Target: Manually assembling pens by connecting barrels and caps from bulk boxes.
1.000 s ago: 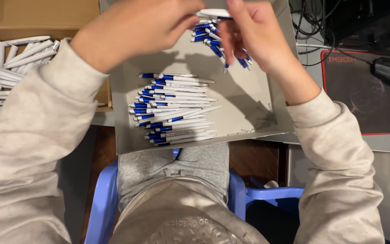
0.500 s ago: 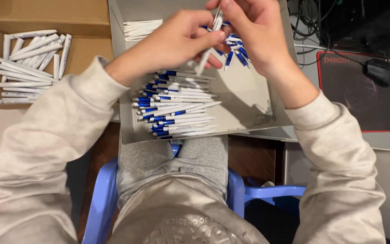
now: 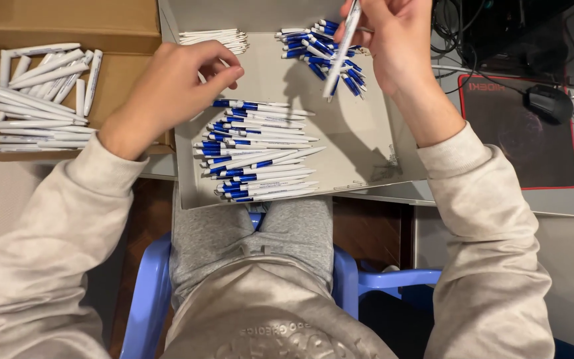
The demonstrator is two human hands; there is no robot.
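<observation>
Pens sorted by hand over a grey tray.

My right hand [image 3: 393, 46] now pinches one white pen [image 3: 341, 50] upright above the tray's [image 3: 367, 143] far right corner; my left hand [image 3: 181, 83], which met it a moment ago, has dropped away loosely curled and empty toward the white barrels [image 3: 215, 38] at the far edge. Finished blue-and-white pens [image 3: 254, 153] fill the near left; the pen's top is cut off.

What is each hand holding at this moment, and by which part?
The right hand holds a white pen by its upper end. The left hand holds nothing visible, hovering over the pens with blue ends.
</observation>
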